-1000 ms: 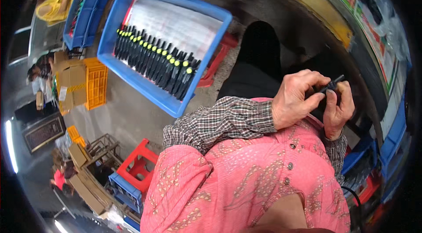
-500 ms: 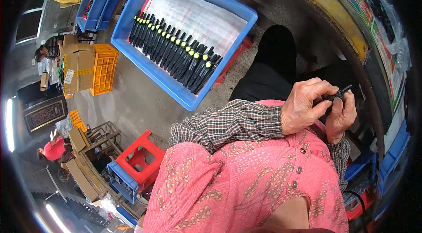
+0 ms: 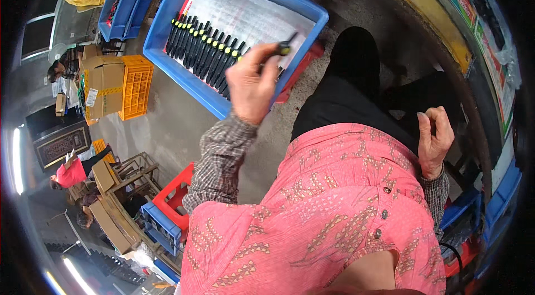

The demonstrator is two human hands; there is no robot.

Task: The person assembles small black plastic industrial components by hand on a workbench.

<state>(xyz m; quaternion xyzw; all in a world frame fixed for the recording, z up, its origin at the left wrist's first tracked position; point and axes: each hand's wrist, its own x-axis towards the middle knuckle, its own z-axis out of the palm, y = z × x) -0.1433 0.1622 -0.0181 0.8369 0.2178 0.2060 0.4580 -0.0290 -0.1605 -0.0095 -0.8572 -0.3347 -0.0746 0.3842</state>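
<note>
My left hand is over the near right part of a blue plastic tray. Its thumb and fingers pinch a slim black piece with a yellow-green round spot, a little blurred by motion. Beneath and beside that hand, a row of similar black pieces lies side by side on a pale sheet in the tray; the hand hides the row's right end. Off to the right, above my lap, my right hand has curled fingers with the thumb against them. Whatever it may hold is hidden.
Red plastic shows under the tray's right side. A yellow-edged table bends along the right. Leftward are an orange crate, a cardboard box, a red stool and other people farther off.
My hands were together at the right around a small black piece. My left hand has since swung left to the tray with a black piece; my right hand has stayed at the right.
</note>
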